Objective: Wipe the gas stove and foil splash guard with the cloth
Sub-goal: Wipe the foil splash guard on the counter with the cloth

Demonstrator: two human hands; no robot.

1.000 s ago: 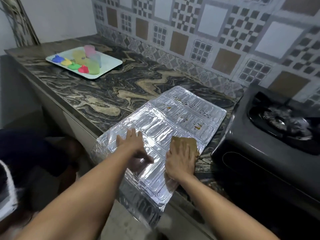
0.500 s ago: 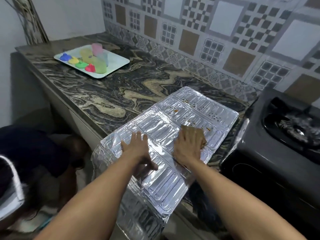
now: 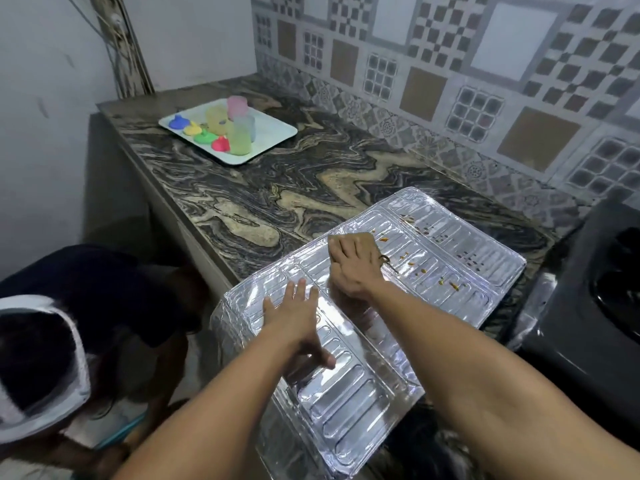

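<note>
The foil splash guard (image 3: 408, 271) is lying flat on the marbled counter (image 3: 277, 188), its near end hanging out past the counter edge, with the black gas stove (image 3: 588, 323) just beside its right side. The left hand (image 3: 294, 317) is being pressed on the near-middle panel with fingers straight and spread, holding nothing, so that the sheet is being pinned down. The right hand (image 3: 353, 265) is being laid flat over a brown cloth (image 3: 367, 240), of which only a little is showing past the fingers and beside the wrist; whether the fingers are curling round it or only pressing it cannot be told. Orange and dark specks (image 3: 446, 268) are lying on the far panels to the right of the cloth, so those are judged to be waiting for wiping. The guard is judged to be very light, thin and easily creased, with ribbed panels and fold lines that are likely to buckle under hard rubbing; it is also likely to slide on the polished stone. It is best being held down by a flat palm near the wiped area, not being pinched at an edge. The overhanging end is being left unsupported and could bend. The cloth is judged soft and pliant.
</note>
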